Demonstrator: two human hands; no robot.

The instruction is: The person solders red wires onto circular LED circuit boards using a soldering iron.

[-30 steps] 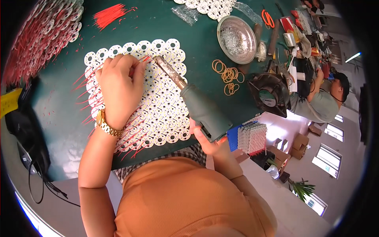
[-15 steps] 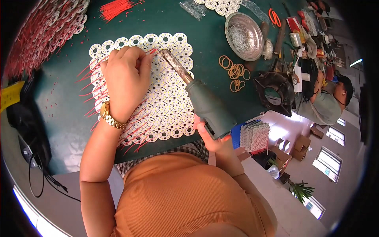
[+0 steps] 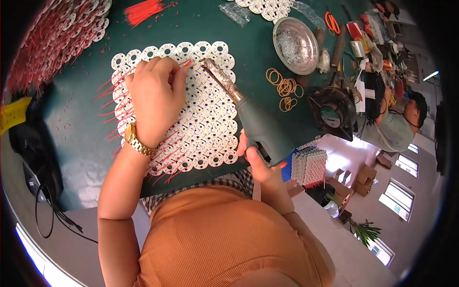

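A sheet of round white circuit boards (image 3: 210, 112) with small dark and yellow parts lies flat before me, joined in rows. Over its upper left part my left hand (image 3: 158, 93) is closed, thumb and fingertips pinching a short red wire (image 3: 188, 62) against the boards. Several thin red wires (image 3: 114, 98) stick out past the sheet's left side, and others cross its lower part. My right hand (image 3: 260, 162) grips a dark green soldering gun (image 3: 262, 126). Its long metal tip (image 3: 222, 80) points up and left, ending just right of the pinched wire; contact with the boards is unclear.
A pile of wired boards (image 3: 62, 43) fills the far left, beside a bundle of red wires (image 3: 143, 10). To the right are a metal bowl (image 3: 313, 50), rubber bands (image 3: 286, 87) and a dark fan (image 3: 332, 112). Another person (image 3: 394, 124) sits farther right.
The soldering gun and my right hand have moved slightly right, its tip drawing a little away from the pinched wire. My left hand keeps its pinch. The whole view has shifted slightly.
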